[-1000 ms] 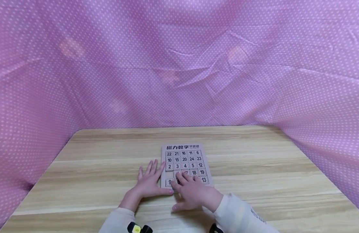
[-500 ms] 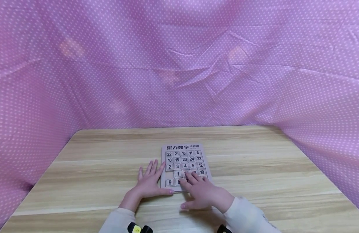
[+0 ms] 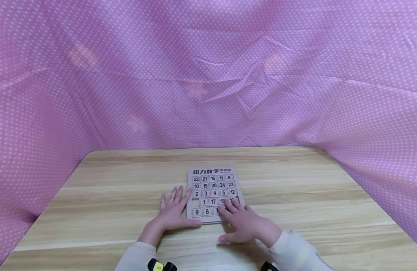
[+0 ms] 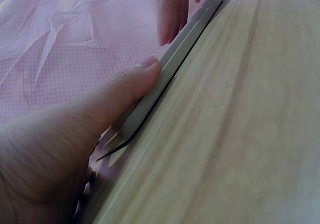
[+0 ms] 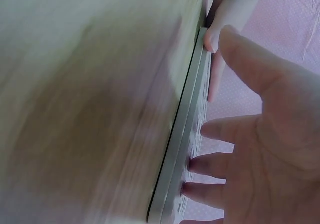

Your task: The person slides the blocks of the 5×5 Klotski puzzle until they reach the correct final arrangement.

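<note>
A flat number board [image 3: 190,207] with rows of square numbered tiles lies on the table. My left hand [image 3: 172,214] rests along its left side with straight, spread fingers, the thumb on the near edge; that thumb also shows against the board's edge [image 4: 165,69] in the left wrist view. My right hand [image 3: 245,224] lies over the lower right corner, its outstretched fingertips touching tiles around 18 [image 3: 222,201] and 19. In the fourth row a narrow gap stands left of tile 1 [image 3: 203,202]. The bottom row's right end is hidden under my fingers.
The wooden table [image 3: 110,188] extends around the board on all sides. Behind it and at both sides hangs a pink dotted cloth [image 3: 208,113]. A dark device with a yellow label [image 3: 158,266] sits at my left sleeve.
My right hand has moved to the right over the tiles, uncovering 1, 17 and 8. The fourth row's tiles have shifted slightly left, narrowing the gap. My left hand has stayed in place.
</note>
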`<action>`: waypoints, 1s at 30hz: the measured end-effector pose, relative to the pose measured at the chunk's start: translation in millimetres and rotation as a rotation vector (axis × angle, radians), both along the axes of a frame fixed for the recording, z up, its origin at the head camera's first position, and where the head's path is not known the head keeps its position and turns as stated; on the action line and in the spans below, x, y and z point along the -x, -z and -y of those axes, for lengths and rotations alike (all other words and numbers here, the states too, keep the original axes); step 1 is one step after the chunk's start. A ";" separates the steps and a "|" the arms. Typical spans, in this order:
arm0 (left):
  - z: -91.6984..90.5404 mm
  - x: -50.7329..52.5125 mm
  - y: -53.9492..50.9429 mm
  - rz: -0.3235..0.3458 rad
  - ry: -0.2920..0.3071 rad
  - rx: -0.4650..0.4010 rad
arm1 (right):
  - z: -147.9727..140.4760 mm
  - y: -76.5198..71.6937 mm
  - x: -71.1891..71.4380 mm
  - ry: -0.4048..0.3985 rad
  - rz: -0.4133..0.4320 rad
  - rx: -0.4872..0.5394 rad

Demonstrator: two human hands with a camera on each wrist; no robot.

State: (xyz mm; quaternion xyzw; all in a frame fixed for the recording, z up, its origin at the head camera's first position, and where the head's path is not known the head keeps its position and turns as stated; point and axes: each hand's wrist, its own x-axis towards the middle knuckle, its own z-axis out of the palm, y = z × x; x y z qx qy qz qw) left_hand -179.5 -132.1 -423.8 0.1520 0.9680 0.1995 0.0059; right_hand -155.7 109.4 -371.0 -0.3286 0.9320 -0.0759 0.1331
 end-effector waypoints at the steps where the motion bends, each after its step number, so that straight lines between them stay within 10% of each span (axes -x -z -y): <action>1: 0.0 -0.3 0.0 0.000 0.000 0.003 | 1.5 -0.2 -0.1 -0.004 -0.005 -0.003; 30: 0.5 0.7 1.9 0.000 -0.005 -0.004 | -13.3 -1.6 -15.9 -0.044 -0.078 -0.001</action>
